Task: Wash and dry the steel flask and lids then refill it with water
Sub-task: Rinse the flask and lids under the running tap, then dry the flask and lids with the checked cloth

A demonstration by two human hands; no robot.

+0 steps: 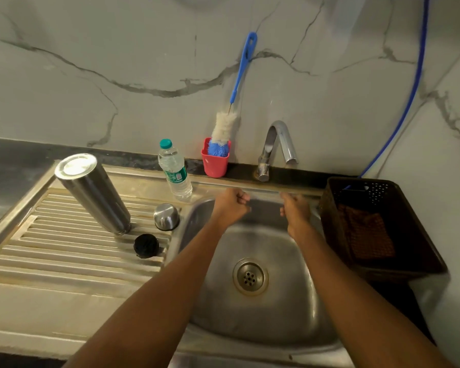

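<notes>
Flask: one tall cylindrical steel flask (92, 192), standing on the ribbed steel drainboard (64, 251).
Lids: two beside it, a domed steel cap (166, 216) and a round black stopper (146, 245).
Writing: one clear plastic water bottle (174, 172) with a green label, unreadable.
Hands: left hand (233, 205) and right hand (296, 211), both fisted and empty, over the steel sink basin (284, 309).

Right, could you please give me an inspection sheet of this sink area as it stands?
Surface: steel sink with ribbed drainboard on its left.
Job's things: steel flask stands on the drainboard, apparently inverted; steel lid and black lid beside it; capped water bottle on the back rim.
Clutter: red cup holding bottle brush; brown basket with cloth inside, right of basin.
Grippers: left hand and right hand over the basin, fingers curled, holding nothing.
Cables: blue hose runs down the marble wall toward the basket.
Surroundings: tap, no water seen running.
</notes>
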